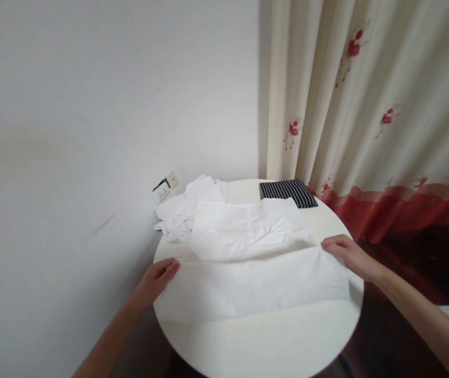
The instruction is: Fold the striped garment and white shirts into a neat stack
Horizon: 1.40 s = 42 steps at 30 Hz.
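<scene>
A white garment [248, 262] lies spread on a round white table [271, 341], its near part folded over into a flat band. My left hand [157, 278] pinches the left end of that fold at the table's left edge. My right hand [350, 254] grips the right end of the fold, fingers closed on the cloth. Both hands sit level with each other on opposite sides of the garment.
A crumpled white cloth [181, 210] is heaped at the table's back left. A folded dark striped garment [287, 192] lies at the back. A wall socket [164, 189] is on the white wall. A cream curtain [366, 105] with red flowers hangs to the right.
</scene>
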### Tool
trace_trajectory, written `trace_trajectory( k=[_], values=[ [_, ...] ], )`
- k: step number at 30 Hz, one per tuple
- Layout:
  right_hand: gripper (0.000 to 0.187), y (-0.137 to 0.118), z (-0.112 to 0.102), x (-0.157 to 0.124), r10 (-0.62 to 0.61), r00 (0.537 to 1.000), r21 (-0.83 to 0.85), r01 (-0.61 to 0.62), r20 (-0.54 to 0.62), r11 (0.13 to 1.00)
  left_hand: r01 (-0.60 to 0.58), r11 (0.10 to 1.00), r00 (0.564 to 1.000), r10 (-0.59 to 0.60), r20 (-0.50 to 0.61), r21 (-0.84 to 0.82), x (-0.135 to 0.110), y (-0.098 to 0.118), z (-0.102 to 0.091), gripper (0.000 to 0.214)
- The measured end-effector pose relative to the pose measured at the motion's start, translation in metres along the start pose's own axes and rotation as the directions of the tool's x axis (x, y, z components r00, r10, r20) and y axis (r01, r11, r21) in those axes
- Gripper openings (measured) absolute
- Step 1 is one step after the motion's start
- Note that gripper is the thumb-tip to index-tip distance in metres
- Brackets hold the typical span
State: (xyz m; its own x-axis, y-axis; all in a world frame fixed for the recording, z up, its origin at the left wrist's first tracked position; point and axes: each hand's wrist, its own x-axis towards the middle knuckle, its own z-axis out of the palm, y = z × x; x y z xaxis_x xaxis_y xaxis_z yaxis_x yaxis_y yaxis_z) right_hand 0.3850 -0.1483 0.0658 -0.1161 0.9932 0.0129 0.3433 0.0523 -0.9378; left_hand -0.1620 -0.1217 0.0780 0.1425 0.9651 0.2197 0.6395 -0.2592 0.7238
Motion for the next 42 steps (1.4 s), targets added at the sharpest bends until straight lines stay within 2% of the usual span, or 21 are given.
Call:
trace_trajectory(
  k=[2,4,8,12,17,22,26,30,33,35,36,37,39,40,42],
  values=[
    [0.042,0.011,0.004,0.031,0.066,0.997,0.010,-0.066,0.036,0.998,0.024,0.997,0.985,-0.037,0.166,0.080,0.035,-0.013,0.008,0.055],
    [0.039,0.026,0.007,0.055,0.100,0.993,-0.037,-0.098,0.066,0.995,0.001,0.985,0.962,-0.049,0.270,0.174,0.064,-0.027,0.017,0.053],
    [0.036,0.054,0.011,0.083,0.105,0.994,-0.210,-0.098,0.021,0.973,-0.014,0.960,0.952,-0.073,0.297,0.281,0.091,-0.047,0.032,0.047],
    [0.033,0.070,0.016,0.092,0.066,0.998,-0.374,-0.067,-0.015,0.925,-0.006,0.948,0.964,-0.079,0.255,0.319,0.092,-0.053,0.040,0.043],
    [0.030,0.071,0.023,0.091,0.029,0.994,-0.536,-0.084,-0.110,0.840,0.045,0.934,0.985,-0.100,0.138,0.354,0.088,-0.049,0.044,0.038],
    [0.032,0.071,0.023,0.089,0.026,0.974,-0.493,-0.137,-0.225,0.859,0.077,0.937,0.995,-0.096,0.038,0.340,0.082,-0.051,0.051,0.036],
    [0.031,0.072,0.025,0.087,0.043,0.963,-0.509,-0.178,-0.266,0.842,0.063,0.930,0.996,-0.080,0.034,0.361,0.080,-0.055,0.057,0.035],
    [0.029,0.063,0.026,0.084,0.073,0.963,-0.633,-0.226,-0.259,0.740,0.026,0.860,0.990,-0.092,0.106,0.509,0.079,-0.051,0.052,0.033],
    [0.033,0.039,0.033,0.078,-0.027,0.955,-0.796,-0.230,-0.295,0.559,0.045,0.707,0.992,-0.117,0.054,0.706,0.073,-0.032,0.053,0.034],
    [0.044,0.018,0.051,0.074,-0.165,0.942,-0.877,-0.196,-0.293,0.439,0.034,0.614,0.999,-0.042,-0.011,0.789,0.065,-0.008,0.069,0.047],
    [0.047,0.007,0.065,0.071,-0.225,0.936,-0.899,-0.163,-0.272,0.406,-0.015,0.601,0.999,0.033,-0.006,0.799,0.061,0.006,0.082,0.052],
    [0.048,-0.003,0.084,0.069,-0.266,0.937,-0.909,-0.107,-0.228,0.402,-0.136,0.616,0.989,0.133,0.068,0.776,0.056,0.020,0.099,0.055],
    [0.050,-0.016,0.127,0.063,-0.298,0.951,-0.907,0.054,-0.081,0.418,-0.372,0.648,0.927,0.292,0.234,0.664,0.047,0.047,0.137,0.055],
    [0.052,-0.018,0.149,0.060,-0.300,0.954,-0.892,0.137,0.002,0.431,-0.450,0.660,0.893,0.336,0.300,0.602,0.044,0.058,0.155,0.056],
    [0.058,-0.013,0.184,0.056,-0.275,0.952,-0.857,0.248,0.130,0.451,-0.506,0.672,0.862,0.368,0.348,0.541,0.038,0.070,0.185,0.057]
  ],
)
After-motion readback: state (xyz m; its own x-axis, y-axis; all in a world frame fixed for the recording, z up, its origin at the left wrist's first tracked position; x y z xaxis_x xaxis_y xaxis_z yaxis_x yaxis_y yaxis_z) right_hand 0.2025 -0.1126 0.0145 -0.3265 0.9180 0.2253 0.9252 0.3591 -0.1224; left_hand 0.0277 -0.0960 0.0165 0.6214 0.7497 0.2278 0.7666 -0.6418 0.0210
